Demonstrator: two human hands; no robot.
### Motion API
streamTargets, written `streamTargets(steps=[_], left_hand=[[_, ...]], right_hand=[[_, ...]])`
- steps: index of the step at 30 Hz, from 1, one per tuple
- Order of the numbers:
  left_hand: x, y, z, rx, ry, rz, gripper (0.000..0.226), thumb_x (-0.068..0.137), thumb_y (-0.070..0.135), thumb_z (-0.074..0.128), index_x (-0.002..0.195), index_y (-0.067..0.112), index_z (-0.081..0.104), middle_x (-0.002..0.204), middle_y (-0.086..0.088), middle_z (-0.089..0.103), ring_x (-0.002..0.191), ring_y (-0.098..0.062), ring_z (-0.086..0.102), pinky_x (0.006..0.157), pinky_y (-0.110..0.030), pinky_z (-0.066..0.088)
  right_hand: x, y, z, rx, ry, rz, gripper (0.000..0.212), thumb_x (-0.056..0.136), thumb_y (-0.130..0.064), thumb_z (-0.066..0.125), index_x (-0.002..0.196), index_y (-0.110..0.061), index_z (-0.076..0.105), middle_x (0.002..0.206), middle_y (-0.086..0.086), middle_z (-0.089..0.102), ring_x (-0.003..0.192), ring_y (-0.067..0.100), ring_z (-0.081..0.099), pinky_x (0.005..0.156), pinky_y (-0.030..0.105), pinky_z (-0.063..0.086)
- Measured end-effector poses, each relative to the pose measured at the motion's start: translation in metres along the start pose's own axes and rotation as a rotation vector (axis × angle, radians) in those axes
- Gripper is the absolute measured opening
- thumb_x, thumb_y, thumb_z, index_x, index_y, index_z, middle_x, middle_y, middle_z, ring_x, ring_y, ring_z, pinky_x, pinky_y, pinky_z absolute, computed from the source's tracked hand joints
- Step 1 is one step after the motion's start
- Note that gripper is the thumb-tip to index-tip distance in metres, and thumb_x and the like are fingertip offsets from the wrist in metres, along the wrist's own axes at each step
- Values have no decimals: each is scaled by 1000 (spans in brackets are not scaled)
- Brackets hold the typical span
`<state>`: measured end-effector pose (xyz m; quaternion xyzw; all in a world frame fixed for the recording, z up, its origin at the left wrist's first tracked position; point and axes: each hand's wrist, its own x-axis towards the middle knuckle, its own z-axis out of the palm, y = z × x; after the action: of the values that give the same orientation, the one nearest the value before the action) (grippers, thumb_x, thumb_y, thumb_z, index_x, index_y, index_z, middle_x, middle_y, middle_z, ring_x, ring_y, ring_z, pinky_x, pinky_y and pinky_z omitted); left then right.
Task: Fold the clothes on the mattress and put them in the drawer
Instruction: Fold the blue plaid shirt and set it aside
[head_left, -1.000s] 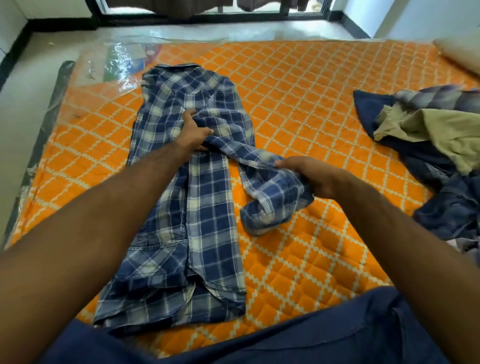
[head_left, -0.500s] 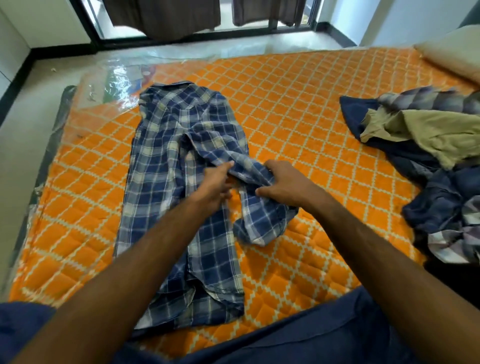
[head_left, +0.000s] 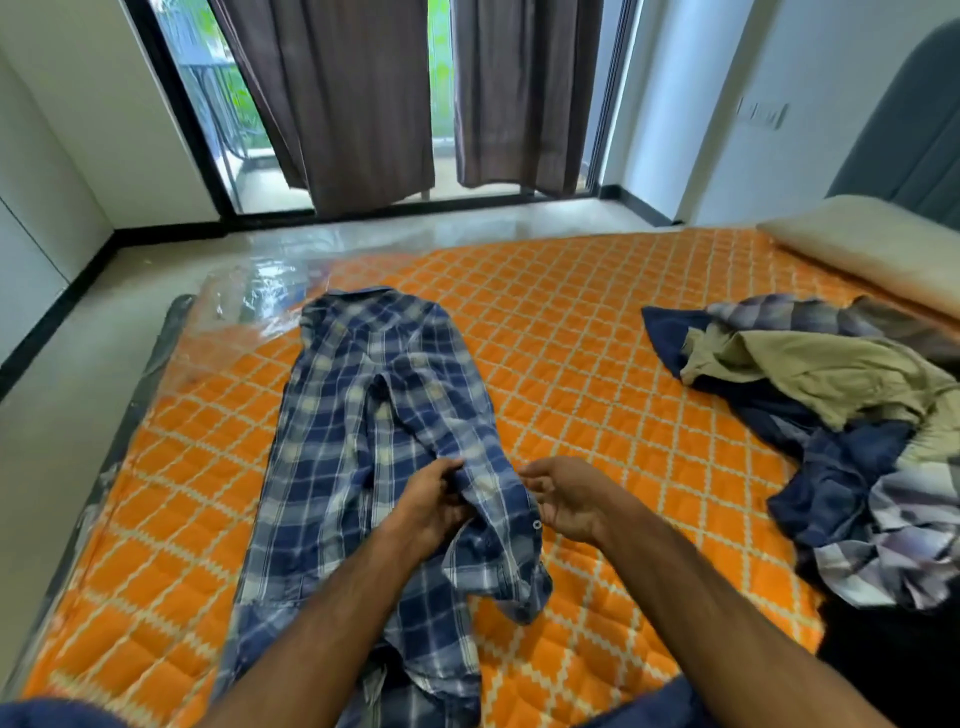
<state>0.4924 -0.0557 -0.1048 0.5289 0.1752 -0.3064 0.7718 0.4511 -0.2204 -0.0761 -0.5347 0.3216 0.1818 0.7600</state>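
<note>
On the left of the orange mattress (head_left: 597, 322) the blue plaid shirt (head_left: 374, 415) lies lengthwise, one side folded in. The left hand (head_left: 431, 501) pinches its sleeve; the right hand (head_left: 563, 496) cups the cuff, fingers loosely curled. Right of them a heap of clothes (head_left: 831, 415) waits unfolded (no drawer in view), so most work remains.

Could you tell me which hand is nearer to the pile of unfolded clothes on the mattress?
The right hand. It pinches the plaid shirt's sleeve on the side facing the pile of unfolded clothes, bare orange mattress between them. The left hand grips the same sleeve, farther away.
</note>
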Motion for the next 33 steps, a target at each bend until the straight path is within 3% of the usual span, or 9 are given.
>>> streamTargets(steps=[2,5,7,10,14,19,24,30,33], left_hand=[[0,1,-3,-72,-4,5,19,103,17,50,95,4,59,57,-4,65,42,-17,60,38,-25,47],[2,2,-10,-91,2,-1,27,102,24,52,106,1,65,75,-12,73,56,-23,68,47,-30,54],[4,2,-15,-70,24,4,33,101,27,54,117,0,65,91,-16,75,69,-27,71,59,-36,58],[0,6,-17,-7,29,20,29,102,23,54,117,1,64,86,-14,75,62,-24,71,50,-32,57],[0,13,-21,107,34,72,28,102,19,54,119,-2,63,87,-13,75,66,-23,72,50,-34,58],[0,19,-25,114,12,132,14,102,16,53,104,3,57,76,-10,69,58,-21,67,43,-31,53],[6,14,-25,136,29,162,9,100,15,59,99,6,58,74,-8,70,59,-23,69,46,-34,56],[17,4,-24,138,73,141,16,102,15,55,110,1,56,87,-13,67,69,-25,66,55,-36,56],[24,3,-27,119,117,129,28,105,14,47,112,-7,64,89,-17,73,69,-25,72,53,-31,57]], right_hand=[[6,3,1,-20,22,37,24,105,-4,47,118,12,59,92,19,64,52,21,62,47,28,54],[11,6,9,-112,-14,96,26,105,-23,57,101,1,66,77,13,71,43,17,62,42,27,53],[15,7,17,-173,-38,141,36,96,-41,68,94,-5,72,84,12,76,63,24,72,60,34,61],[21,8,27,-227,-24,117,58,78,-55,83,106,-4,78,104,16,77,93,35,75,81,47,62],[25,5,33,-298,198,-33,40,90,-30,78,103,7,72,97,22,75,82,36,73,71,48,60],[22,-2,20,-381,297,-104,14,90,-11,61,78,-5,59,87,11,50,74,26,43,61,37,39],[17,2,20,-410,155,-162,14,101,-24,59,105,-11,58,92,5,60,68,20,52,56,29,45],[-8,5,43,-666,86,-277,29,102,-32,60,83,-13,50,69,4,42,50,15,35,48,26,31],[-33,9,58,-691,-88,-191,22,103,-36,58,100,-14,60,81,4,53,59,16,50,50,29,46]])
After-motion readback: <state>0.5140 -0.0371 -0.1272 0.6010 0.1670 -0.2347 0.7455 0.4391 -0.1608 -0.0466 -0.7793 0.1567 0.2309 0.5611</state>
